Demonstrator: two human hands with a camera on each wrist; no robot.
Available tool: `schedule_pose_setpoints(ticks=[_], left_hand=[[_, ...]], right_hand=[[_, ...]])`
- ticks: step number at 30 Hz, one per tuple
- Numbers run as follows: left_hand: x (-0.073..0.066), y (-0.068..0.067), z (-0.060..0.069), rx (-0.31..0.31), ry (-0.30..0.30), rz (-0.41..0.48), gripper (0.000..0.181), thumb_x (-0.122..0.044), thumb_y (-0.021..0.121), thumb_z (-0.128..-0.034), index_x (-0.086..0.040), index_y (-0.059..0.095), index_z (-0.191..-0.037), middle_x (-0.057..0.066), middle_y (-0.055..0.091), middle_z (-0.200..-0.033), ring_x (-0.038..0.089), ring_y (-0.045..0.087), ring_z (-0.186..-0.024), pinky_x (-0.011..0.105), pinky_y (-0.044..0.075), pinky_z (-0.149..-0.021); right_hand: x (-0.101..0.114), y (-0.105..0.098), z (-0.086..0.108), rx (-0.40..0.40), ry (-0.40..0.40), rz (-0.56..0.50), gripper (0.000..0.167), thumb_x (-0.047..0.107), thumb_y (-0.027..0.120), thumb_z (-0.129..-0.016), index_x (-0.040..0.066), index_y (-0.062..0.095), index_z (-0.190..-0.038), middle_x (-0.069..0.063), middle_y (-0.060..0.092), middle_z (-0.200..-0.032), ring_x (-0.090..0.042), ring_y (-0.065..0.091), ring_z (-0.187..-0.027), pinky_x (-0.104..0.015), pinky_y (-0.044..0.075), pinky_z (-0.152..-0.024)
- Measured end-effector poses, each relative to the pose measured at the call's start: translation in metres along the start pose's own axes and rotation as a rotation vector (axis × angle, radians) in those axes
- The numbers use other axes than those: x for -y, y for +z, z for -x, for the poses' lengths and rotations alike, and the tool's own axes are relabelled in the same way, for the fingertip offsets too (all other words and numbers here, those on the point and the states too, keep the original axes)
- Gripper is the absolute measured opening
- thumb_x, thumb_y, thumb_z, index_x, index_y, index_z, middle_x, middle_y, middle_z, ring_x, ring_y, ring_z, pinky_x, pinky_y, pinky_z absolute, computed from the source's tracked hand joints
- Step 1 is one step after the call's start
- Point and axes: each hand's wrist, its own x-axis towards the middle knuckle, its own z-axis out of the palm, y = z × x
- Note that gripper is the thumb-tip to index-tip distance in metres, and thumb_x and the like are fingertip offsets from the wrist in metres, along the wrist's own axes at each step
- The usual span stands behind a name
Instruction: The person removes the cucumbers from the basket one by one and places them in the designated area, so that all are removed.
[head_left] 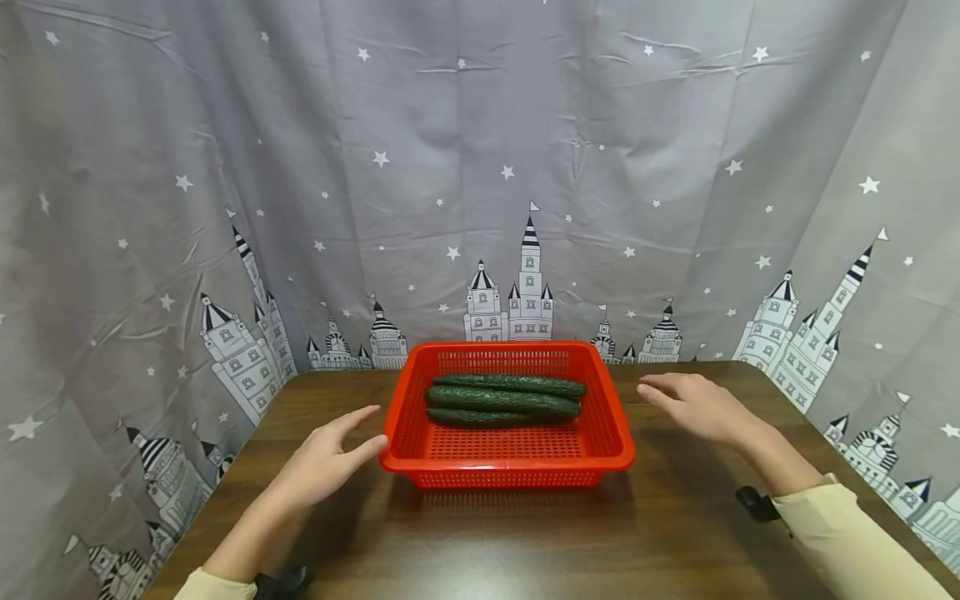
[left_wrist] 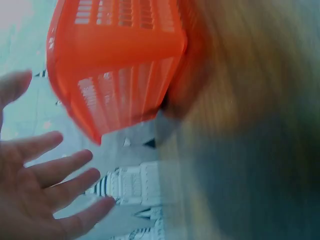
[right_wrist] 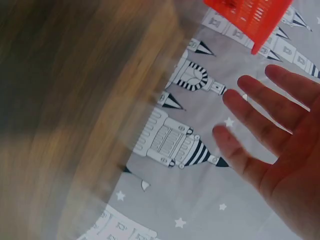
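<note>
A red plastic basket (head_left: 507,463) with slotted walls stands in the middle of the table. Inside it lie dark green cucumbers (head_left: 504,400), three visible side by side, lengthwise from left to right. My left hand (head_left: 324,458) is just left of the basket, its fingers spread and its thumb near the rim; whether it touches cannot be told. In the left wrist view that hand (left_wrist: 47,185) shows an empty palm beside the basket's end wall (left_wrist: 125,95). To the right of the basket and apart from it, my right hand (head_left: 701,406) hovers with extended fingers, holding nothing.
The brown wooden table (head_left: 495,550) reaches back to a grey curtain (head_left: 495,167) printed with castles and stars. The curtain also closes off the left and right sides. Dark wrist straps (head_left: 757,504) sit at the cream sleeves (head_left: 855,533).
</note>
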Motion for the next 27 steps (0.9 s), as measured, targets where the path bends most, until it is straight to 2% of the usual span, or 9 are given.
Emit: schedule_pose_setpoints(ticks=[5,8,12,16,19,27], left_hand=[[-0.005,0.012,-0.004,-0.051,-0.006,0.184,0.048,-0.032,0.067,-0.0975,-0.011,0.056,-0.140,0.013,0.067,-0.129,0.033,0.062,-0.119,0.046,0.052,-0.091],[-0.008,0.018,-0.004,-0.053,-0.041,0.251,0.047,-0.028,0.067,-0.0974,-0.012,0.056,-0.140,0.012,0.067,-0.128,0.031,0.063,-0.116,0.037,0.052,-0.088],[-0.008,0.025,-0.004,-0.043,-0.062,0.335,0.047,-0.022,0.066,-0.0977,-0.010,0.053,-0.141,0.016,0.065,-0.129,0.030,0.062,-0.114,0.030,0.053,-0.082],[-0.006,0.032,-0.004,-0.041,-0.077,0.466,0.046,-0.017,0.065,-0.0979,-0.007,0.053,-0.141,0.022,0.062,-0.128,0.030,0.062,-0.107,0.028,0.055,-0.076],[-0.006,0.035,-0.003,-0.039,-0.087,0.549,0.046,-0.015,0.064,-0.0979,-0.006,0.052,-0.141,0.024,0.061,-0.129,0.027,0.062,-0.104,0.028,0.056,-0.075],[-0.007,0.042,0.001,-0.053,-0.142,0.636,0.042,-0.014,0.064,-0.0981,-0.003,0.055,-0.137,0.024,0.060,-0.127,0.024,0.064,-0.105,0.030,0.057,-0.080]], right_hand=[[0.003,0.001,-0.007,-0.068,-0.016,-0.063,0.051,0.054,0.058,-0.098,0.014,0.069,-0.126,0.001,0.075,-0.105,-0.021,0.070,-0.099,-0.050,0.054,-0.087],[0.007,0.002,-0.011,-0.097,-0.015,-0.113,0.043,0.046,0.063,-0.098,0.013,0.071,-0.123,0.000,0.076,-0.104,-0.020,0.070,-0.096,-0.047,0.054,-0.086],[0.011,0.002,-0.014,-0.095,-0.013,-0.181,0.037,0.037,0.064,-0.098,0.010,0.071,-0.123,-0.007,0.075,-0.110,-0.024,0.070,-0.099,-0.046,0.055,-0.086],[0.014,0.001,-0.019,-0.082,-0.005,-0.235,0.037,0.037,0.063,-0.099,0.011,0.071,-0.124,-0.010,0.073,-0.120,-0.028,0.068,-0.108,-0.048,0.054,-0.090],[0.018,0.001,-0.024,-0.086,-0.004,-0.268,0.035,0.036,0.063,-0.099,0.012,0.072,-0.123,-0.009,0.072,-0.120,-0.028,0.067,-0.110,-0.048,0.054,-0.091],[0.026,-0.002,-0.036,-0.046,0.035,-0.364,0.035,0.033,0.063,-0.100,0.008,0.071,-0.123,-0.014,0.074,-0.113,-0.019,0.071,-0.090,-0.035,0.055,-0.079]])
